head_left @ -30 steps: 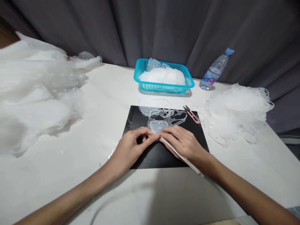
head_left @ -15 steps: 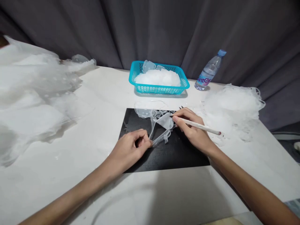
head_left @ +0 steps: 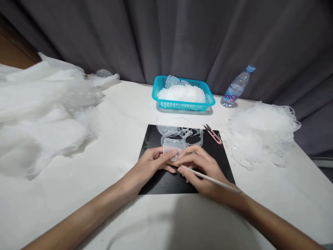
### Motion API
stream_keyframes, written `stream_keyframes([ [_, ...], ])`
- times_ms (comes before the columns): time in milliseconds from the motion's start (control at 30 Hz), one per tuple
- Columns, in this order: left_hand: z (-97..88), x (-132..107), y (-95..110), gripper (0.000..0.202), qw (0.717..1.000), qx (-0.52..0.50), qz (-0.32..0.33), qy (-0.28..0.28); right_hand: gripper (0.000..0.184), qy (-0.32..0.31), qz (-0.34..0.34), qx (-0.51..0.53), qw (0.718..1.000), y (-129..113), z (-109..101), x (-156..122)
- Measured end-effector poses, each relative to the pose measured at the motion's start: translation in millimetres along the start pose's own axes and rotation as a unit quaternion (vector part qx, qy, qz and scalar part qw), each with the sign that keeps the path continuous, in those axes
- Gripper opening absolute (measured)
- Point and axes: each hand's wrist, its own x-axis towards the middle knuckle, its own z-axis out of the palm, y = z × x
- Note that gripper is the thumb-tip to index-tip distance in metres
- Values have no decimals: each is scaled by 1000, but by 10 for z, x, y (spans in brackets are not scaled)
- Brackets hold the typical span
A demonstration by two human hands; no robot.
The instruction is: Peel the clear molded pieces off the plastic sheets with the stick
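Over a black mat [head_left: 158, 184], my left hand [head_left: 153, 163] pinches a small translucent white cut-out piece [head_left: 169, 151], its thumb lying on top. My right hand [head_left: 205, 170] grips a thin white pen-like stick [head_left: 208, 177] slanting back over the wrist; its tip is hidden by the fingers. The right fingertips meet the lower edge of the held piece, close to the left thumb. Just beyond my hands, more translucent sheet with curled cut-out strips [head_left: 194, 136] lies on the mat. Thread snips [head_left: 213, 134] with pink handles rest at the mat's upper right corner.
A turquoise basket [head_left: 182, 105] of white translucent pieces stands at the back. Right of it is a water bottle [head_left: 235, 88]. A heap of white strips [head_left: 262, 128] lies right, and a large pile of sheer white material [head_left: 49, 118] left. A grey curtain [head_left: 182, 38] hangs behind.
My hands have come together nearer me, the left now on a small piece instead of loose strips. The strips lie farther back on the mat. The snips are now uncovered.
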Motion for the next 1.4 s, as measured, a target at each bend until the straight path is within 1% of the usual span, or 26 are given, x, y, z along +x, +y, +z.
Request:
stream_keyframes([
  [67, -20, 0, -27, 38, 1000, -25, 8, 4, 12, 18, 32, -29, 999, -29, -185, 45],
  [100, -34, -3, -38, 38, 999, -32, 8, 4, 12, 39, 32, -56, 997, -25, -282, 66],
  [133, -45, -7, -46, 38, 999, -37, 8, 6, 20, 46, 39, -85, 995, -8, -366, 81],
  [167, -52, -11, -52, 38, 999, -42, 8, 7, 32, 49, 46, -114, 991, 21, -430, 88],
  [200, -54, -14, -56, 38, 999, -45, 7, 10, 41, 62, 50, -137, 987, 56, -467, 89],
  [233, -50, -16, -58, 38, 999, -49, 7, 14, 45, 65, 56, -150, 985, 92, -477, 84],
  [267, -42, -16, -58, 37, 998, -53, 6, 19, 45, 64, 61, -152, 984, 124, -462, 75],
  [300, -31, -16, -58, 37, 998, -58, 7, 24, 41, 54, 67, -142, 986, 147, -430, 66],
  [400, -6, -7, -59, 35, 997, -70, 17, 23, 26, -27, 103, -83, 991, 153, -304, 55],
  [467, -2, 0, -65, 32, 997, -69, 26, 15, 23, -57, 126, -49, 989, 124, -254, 67],
  [600, -6, 3, -81, 27, 997, -69, 25, 10, 26, -53, 146, 11, 988, 88, -267, 104],
  [767, 17, -2, -73, 26, 994, -103, 19, 12, 22, -69, 148, 53, 985, 104, -306, 109],
  [867, 32, 12, -73, 29, 994, -105, 13, 13, 16, -62, 138, 45, 988, 76, -296, 108],
  [967, 52, 28, -89, 30, 995, -95, 9, 19, 12, -48, 114, 11, 992, 53, -250, 105],
  [1067, 94, 19, -109, 28, 993, -118, -4, 19, 12, -6, 84, -70, 994, 110, -155, 90],
  [1133, 126, 0, -120, 27, 990, -141, -21, 4, 14, 22, 70, -145, 987, 187, -92, 80],
  [1200, 138, -16, -128, 27, 989, -146, -33, -17, 15, 29, 64, -189, 979, 253, -70, 82],
  [1233, 131, -21, -131, 28, 989, -141, -36, -22, 15, 28, 63, -192, 979, 269, -84, 89],
  [1300, 90, -19, -132, 31, 992, -117, -36, -20, 13, 14, 61, -165, 984, 255, -162, 108],
  [1400, -6, 6, -124, 35, 997, -72, -29, -22, 4, -39, 79, -83, 993, 154, -349, 138],
])
